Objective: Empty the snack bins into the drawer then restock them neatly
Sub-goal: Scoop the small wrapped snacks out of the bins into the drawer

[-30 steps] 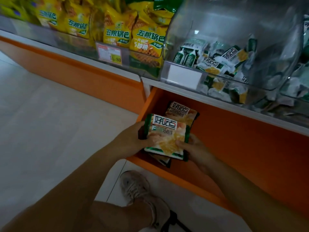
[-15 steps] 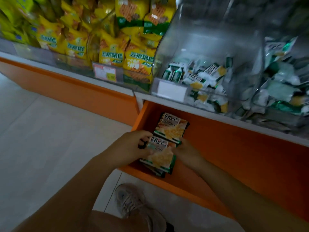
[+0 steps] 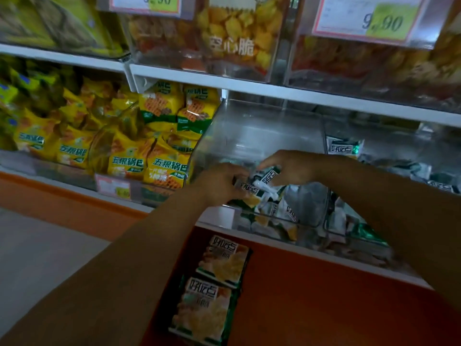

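1. Head view, what has changed: both my hands have left the drawer (image 3: 324, 308) and gone up into the clear bin (image 3: 249, 136) above it. The piled packets (image 3: 203, 315) I was squaring now lie untouched in the drawer's left corner, one pile behind the other.
2. Hands: my left hand (image 3: 223, 182) has its fingers curled and pinches one of the snack packets (image 3: 262, 188) at its edge. My right hand (image 3: 291, 168) comes down from the other side with fingers bent over the same loose heap and grips a packet there. Blur hides how many each hand holds.
3. Where things are: most green-and-white packets are in the bin, jumbled against its front wall. The bin is far from empty.
4. What could go wrong, as I judge it:
   - The wrappers look slick. A greedy handful could shed a packet over the front lip, landing crooked on the piles or on the floor.
   - My left forearm passes just beside the yellow bags (image 3: 162, 168). A careless lift could drag one out.
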`<state>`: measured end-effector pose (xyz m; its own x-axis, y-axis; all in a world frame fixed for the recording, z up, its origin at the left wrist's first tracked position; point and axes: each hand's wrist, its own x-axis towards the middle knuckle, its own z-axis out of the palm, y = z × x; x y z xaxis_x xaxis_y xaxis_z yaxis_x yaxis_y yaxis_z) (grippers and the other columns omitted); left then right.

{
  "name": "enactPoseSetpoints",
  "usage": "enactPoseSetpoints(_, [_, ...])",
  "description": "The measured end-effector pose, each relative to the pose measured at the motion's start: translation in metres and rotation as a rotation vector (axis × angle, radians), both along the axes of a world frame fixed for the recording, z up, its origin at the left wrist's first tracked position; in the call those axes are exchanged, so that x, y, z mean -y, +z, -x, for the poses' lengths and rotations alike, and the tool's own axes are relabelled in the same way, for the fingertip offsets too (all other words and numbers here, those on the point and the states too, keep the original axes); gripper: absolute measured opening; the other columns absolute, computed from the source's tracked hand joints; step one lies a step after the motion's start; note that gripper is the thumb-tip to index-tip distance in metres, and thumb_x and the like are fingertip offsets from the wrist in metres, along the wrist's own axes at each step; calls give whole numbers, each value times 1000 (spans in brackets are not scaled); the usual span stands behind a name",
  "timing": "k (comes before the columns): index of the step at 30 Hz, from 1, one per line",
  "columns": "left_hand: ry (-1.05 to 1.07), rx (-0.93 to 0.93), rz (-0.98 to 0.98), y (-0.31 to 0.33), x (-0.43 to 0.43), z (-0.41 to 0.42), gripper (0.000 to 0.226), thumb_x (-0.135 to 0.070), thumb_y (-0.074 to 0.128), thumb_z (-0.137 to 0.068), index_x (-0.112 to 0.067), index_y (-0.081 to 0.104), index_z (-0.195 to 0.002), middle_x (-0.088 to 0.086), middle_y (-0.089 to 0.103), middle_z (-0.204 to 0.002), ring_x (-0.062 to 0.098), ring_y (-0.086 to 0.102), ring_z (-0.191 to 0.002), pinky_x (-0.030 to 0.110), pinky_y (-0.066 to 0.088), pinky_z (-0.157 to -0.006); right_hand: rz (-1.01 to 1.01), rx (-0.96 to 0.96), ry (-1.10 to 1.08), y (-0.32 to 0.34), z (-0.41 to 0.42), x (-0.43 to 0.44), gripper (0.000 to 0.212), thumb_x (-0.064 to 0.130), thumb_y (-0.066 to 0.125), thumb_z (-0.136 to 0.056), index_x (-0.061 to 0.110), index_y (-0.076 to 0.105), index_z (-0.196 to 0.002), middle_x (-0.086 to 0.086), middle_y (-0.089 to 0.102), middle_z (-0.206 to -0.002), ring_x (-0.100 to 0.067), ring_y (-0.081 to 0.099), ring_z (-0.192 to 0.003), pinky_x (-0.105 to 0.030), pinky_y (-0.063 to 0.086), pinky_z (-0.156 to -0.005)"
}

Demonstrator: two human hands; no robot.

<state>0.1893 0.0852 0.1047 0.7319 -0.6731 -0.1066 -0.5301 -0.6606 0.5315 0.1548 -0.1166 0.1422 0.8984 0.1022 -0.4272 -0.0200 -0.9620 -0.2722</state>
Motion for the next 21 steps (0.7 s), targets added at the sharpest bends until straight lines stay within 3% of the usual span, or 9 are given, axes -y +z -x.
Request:
enactPoseSetpoints(2, [-22, 114, -182, -3, 4, -11, 72, -51, 72, -80, -38, 41, -144, 0, 28, -158, 25, 23, -144, 34, 25, -112, 6, -91, 3, -5, -12, 0, 65, 38, 68, -88, 33, 38, -145, 0, 24, -158, -19, 26, -143, -31, 23, -115])
enactPoseSetpoints(4, [-10, 61, -232, -7, 5, -17, 89, -54, 74, -77, -39, 27, -151, 4, 11, -163, 29, 9, -148, 40, 18, -117, 20, -186, -1, -10, -17, -5, 77, 52, 68, -81, 39, 31, -147, 3, 16, -160, -20, 18, -146, -35, 18, -118])
enactPoseSetpoints(6, [21, -46, -185, -12, 6, -21, 102, -51, 78, -74, -34, 17, -154, 5, 3, -163, 31, 5, -150, 42, 20, -117, 89, -207, 17, -17, -17, -13, 88, 66, 67, -73, 43, 25, -148, 0, 8, -161, -25, 13, -147, -41, 18, -119])
enactPoseSetpoints(9, [34, -105, -137, -17, 7, -24, 116, -49, 82, -71, -26, 6, -156, 4, 5, -163, 27, 8, -150, 39, 25, -115, 234, -172, 59, -25, -12, -22, 98, 77, 62, -68, 40, 21, -150, -4, 12, -160, -30, 17, -145, -42, 25, -116])
enactPoseSetpoints(13, [40, -137, -72, -22, 8, -26, 117, -53, 80, -71, -27, 5, -156, 4, 18, -162, 25, 20, -147, 35, 29, -113, 143, -135, 5, -28, -6, -20, 92, 63, 68, -75, 21, 32, -148, -5, 30, -154, -23, 37, -134, -33, 37, -107])
enactPoseSetpoints(17, [99, -211, -5, -26, 13, -30, 115, -71, 71, -67, -29, 11, -156, 1, 16, -162, 27, 28, -145, 40, 32, -115, 83, -100, -25, -20, -5, -10, 74, 46, 75, -79, 14, 43, -138, 0, 48, -127, -17, 48, -111, -26, 44, -83])
enactPoseSetpoints(21, [128, -218, 13, -27, 19, -33, 106, -68, 73, -68, -25, 25, -153, 5, 20, -157, 27, 32, -141, 40, 35, -113, 124, -119, -64, -17, -2, -3, 80, 44, 75, -79, 11, 38, -142, -5, 49, -136, -19, 51, -111, -26, 43, -84])
